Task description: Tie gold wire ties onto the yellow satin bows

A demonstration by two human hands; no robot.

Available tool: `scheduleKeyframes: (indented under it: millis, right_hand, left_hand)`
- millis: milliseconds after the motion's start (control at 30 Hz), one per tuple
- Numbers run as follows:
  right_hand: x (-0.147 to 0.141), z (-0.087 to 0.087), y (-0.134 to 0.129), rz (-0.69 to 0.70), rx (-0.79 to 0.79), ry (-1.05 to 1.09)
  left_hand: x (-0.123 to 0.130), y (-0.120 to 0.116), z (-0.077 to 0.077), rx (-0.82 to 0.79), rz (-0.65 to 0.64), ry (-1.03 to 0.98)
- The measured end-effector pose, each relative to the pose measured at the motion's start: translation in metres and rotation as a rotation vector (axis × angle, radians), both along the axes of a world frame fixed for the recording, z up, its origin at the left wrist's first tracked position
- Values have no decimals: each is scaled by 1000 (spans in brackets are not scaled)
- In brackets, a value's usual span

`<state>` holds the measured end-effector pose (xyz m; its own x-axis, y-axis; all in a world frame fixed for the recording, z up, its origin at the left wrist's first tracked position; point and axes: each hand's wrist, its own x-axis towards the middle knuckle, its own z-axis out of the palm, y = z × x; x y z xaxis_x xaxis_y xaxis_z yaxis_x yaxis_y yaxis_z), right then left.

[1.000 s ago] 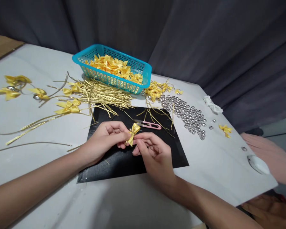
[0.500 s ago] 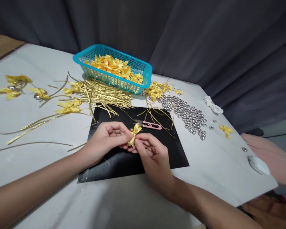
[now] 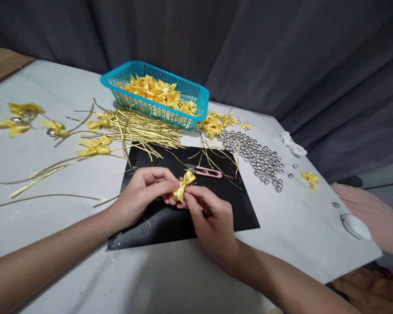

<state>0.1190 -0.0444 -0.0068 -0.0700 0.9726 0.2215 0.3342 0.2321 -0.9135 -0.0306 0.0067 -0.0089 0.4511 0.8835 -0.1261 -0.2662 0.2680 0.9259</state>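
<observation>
Between my two hands, above the black mat [image 3: 170,222], is a yellow ribbon bow [image 3: 184,185] with a thin gold tie around its middle. My left hand [image 3: 152,189] pinches the bow's left side between thumb and fingers. From the right, the thumb and forefinger of my right hand [image 3: 211,209] pinch its other edge. A small silvery piece shows just behind the bow, partly hidden. Pink-handled thread snips [image 3: 208,172] lie on the mat beyond my hands, with loose gold ties around them.
A blue basket [image 3: 203,104] full of yellow bows stands at the back. In front of it lies a heap of gold ties [image 3: 147,131]. Silver bells or beads [image 3: 258,157] spread to the right. Finished-looking bows [image 3: 94,146] lie left; a white mouse-shaped object [image 3: 356,226] sits near the right edge.
The bow has turned a little in my fingers, so more of its front and its gold tie shows. My right fingers have shifted slightly; the rest lies as before.
</observation>
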Motion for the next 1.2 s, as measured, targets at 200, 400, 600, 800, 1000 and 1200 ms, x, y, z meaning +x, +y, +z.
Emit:
scheduleKeyframes:
  millis: [200,400,600,800,1000,1200]
  right_hand:
    - [0,-3,1,4,-14,21]
    - [1,-2,1,-13,13,-10]
    - [1,-1,2,-42,37,-20]
    - [1,-1,3,-58,-13,18]
    - [2,0,3,-46,-17,28]
    - [4,-1,1,-38,53,-39]
  left_hand:
    - [0,0,-2,-9,19,-3]
    - [0,1,-3,-33,19,-2]
    - [1,1,-1,-40,27,0]
    - [1,2,-2,-45,46,-8]
    - [0,1,-3,-34,20,-8]
    - [2,1,-1,-39,14,-13]
